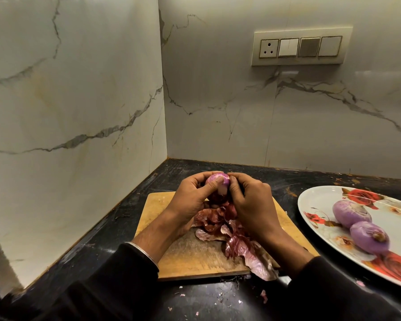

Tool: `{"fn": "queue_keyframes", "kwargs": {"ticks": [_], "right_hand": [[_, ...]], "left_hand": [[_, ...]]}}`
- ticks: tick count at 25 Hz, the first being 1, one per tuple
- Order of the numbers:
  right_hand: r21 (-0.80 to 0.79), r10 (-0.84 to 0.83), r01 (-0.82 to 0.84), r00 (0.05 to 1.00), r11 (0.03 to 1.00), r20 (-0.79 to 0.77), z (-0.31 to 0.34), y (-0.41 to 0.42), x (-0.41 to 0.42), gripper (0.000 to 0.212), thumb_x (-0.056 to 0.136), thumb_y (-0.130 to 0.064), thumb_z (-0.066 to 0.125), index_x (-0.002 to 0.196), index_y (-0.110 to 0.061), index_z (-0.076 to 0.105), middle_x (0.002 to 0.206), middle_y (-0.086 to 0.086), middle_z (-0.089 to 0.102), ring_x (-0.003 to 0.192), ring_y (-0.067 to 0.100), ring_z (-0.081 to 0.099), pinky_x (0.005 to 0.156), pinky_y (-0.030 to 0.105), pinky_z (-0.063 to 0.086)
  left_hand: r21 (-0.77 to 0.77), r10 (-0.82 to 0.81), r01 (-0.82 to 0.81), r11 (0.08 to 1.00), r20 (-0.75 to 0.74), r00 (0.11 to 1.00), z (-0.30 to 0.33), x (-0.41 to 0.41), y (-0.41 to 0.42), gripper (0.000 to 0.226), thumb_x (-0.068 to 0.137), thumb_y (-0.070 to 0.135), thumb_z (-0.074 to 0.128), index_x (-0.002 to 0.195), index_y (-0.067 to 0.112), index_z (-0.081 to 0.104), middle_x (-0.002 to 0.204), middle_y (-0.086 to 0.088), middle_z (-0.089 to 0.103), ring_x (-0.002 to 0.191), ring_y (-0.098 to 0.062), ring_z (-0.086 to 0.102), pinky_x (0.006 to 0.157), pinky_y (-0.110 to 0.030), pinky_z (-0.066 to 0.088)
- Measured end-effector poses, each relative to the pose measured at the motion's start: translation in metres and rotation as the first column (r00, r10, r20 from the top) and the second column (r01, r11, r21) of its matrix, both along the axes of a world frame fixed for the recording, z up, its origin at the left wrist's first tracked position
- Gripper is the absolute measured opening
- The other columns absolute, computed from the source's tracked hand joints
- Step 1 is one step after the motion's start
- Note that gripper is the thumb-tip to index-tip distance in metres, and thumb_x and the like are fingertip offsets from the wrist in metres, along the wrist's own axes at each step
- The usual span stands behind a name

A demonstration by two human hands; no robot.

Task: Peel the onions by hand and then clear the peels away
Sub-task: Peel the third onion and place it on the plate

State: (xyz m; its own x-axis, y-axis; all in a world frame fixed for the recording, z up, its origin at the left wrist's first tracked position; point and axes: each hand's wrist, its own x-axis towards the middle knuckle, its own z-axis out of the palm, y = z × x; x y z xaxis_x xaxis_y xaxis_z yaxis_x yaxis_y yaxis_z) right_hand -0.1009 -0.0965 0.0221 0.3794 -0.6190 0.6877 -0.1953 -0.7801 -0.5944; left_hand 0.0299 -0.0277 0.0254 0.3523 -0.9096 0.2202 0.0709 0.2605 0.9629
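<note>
Fingers: left hand (193, 193) cradles the onion (217, 181) over the cutting board (188, 253); right hand (250, 200) pinches its skin.
Peels (229, 237): heaped below, caught by the board.
Plate (315, 200): two peeled onions (361, 225) kept apart, right.

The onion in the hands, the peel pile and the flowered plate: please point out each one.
onion (218, 181), head view, on its bare top between the thumbs.
peel pile (232, 239), head view, on the dark red skins on the board.
flowered plate (315, 202), head view, on its bare white left rim.
</note>
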Motion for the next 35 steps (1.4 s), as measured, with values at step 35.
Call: {"fn": "queue_keyframes", "kwargs": {"ticks": [35], "right_hand": [[0.077,0.054,-0.062,0.993,0.995,0.103,-0.001,0.0013,0.0,0.025,0.094,-0.027,0.064,0.116,-0.015,0.068,0.095,-0.009,0.071,0.089,0.0,0.069,0.071,0.01,0.054]], "left_hand": [[-0.019,0.001,-0.004,1.0,-0.145,0.989,0.0001,0.0042,-0.0043,0.029,0.098,0.016,0.057,0.124,0.005,0.062,0.123,-0.019,0.066,0.103,-0.026,0.071,0.079,-0.046,0.062]]}}
